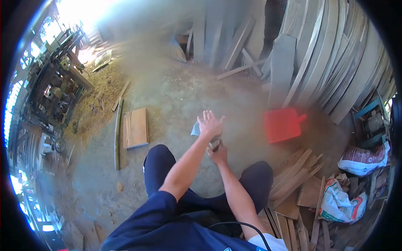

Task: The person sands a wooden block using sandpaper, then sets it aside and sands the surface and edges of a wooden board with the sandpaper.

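Observation:
My left hand (210,124) is stretched forward over the concrete floor, its fingers straight and a little apart. A flat pale-blue piece (195,129) shows beside its wrist; whether the hand touches it I cannot tell. Just behind, my right hand (218,154) is closed around a short greyish-brown object (215,144). The far end of that object lies hidden under my left hand, so its kind is unclear. Both hands are out in front of my bent knees.
A thick wooden board (135,127) and a long pole (118,134) lie to the left. On the right are a red dustpan (283,124), scrap wood (295,175) and a white sack (341,203). Tall planks (326,54) lean at the back right. Haze blurs the far area.

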The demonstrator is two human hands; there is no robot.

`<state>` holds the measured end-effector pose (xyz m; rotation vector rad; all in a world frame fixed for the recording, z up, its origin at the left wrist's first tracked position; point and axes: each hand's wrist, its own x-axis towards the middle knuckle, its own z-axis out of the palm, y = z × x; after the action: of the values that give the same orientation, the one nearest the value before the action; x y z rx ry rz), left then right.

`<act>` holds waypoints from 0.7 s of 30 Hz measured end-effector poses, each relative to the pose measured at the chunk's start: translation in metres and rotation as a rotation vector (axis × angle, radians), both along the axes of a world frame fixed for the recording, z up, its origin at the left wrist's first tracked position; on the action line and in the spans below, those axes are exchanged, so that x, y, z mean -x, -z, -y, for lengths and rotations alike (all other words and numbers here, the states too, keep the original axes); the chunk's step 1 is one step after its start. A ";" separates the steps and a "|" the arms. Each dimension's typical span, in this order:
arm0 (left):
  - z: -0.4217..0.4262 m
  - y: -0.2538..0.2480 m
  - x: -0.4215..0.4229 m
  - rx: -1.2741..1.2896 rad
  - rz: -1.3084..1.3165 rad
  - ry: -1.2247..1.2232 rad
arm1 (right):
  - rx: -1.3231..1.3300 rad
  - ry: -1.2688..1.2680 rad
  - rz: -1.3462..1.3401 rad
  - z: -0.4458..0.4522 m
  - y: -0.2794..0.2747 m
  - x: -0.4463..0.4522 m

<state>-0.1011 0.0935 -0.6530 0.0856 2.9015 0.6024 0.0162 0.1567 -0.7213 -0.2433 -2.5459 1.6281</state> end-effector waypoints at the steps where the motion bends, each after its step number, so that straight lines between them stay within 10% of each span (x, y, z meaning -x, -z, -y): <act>1: -0.001 -0.002 -0.001 0.005 -0.005 -0.007 | 0.031 0.015 0.006 -0.001 0.007 0.003; 7: -0.023 -0.013 -0.056 0.013 -0.150 0.038 | -0.124 -0.045 -0.365 -0.013 0.034 0.018; 21: -0.024 -0.008 -0.014 0.011 -0.031 0.006 | 0.104 -0.073 -0.028 -0.016 0.007 0.019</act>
<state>-0.0873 0.1175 -0.6446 0.1034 2.9328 0.5895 -0.0027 0.1725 -0.7287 -0.1369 -2.4805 1.7802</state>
